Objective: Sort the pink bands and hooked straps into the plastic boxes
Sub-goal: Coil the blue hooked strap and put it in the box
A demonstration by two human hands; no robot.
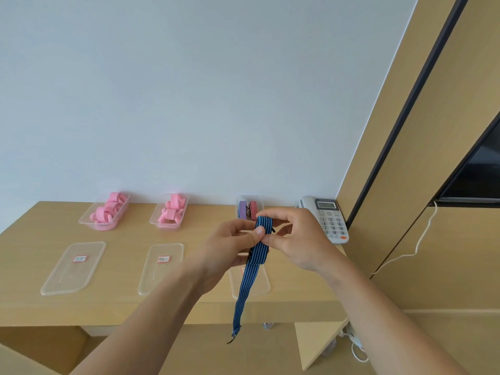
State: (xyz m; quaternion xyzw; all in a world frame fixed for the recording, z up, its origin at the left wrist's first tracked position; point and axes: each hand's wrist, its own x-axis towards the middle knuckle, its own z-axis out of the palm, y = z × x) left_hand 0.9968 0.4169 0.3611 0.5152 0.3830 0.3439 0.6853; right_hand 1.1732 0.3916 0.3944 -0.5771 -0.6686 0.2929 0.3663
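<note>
Both hands hold a blue striped hooked strap (pixel 247 288) above the desk. My left hand (pixel 230 247) pinches its folded upper part with the thumb; my right hand (pixel 295 239) grips the same fold from the right. The strap's free end hangs down past the desk edge, with a dark hook at its tip. Three clear plastic boxes stand along the wall: the left box (pixel 84 220) and the middle box (pixel 155 221) hold pink bands, and the right box (pixel 259 203) holds rolled striped straps, partly hidden by my hands.
Three clear lids lie on the wooden desk (pixel 27 307): the left lid (pixel 73 269) and the middle lid (pixel 159 269) carry red-framed labels, and the right lid (pixel 263 285) lies under the strap. A white telephone (pixel 328 217) stands at the back right, beside a wooden wall panel.
</note>
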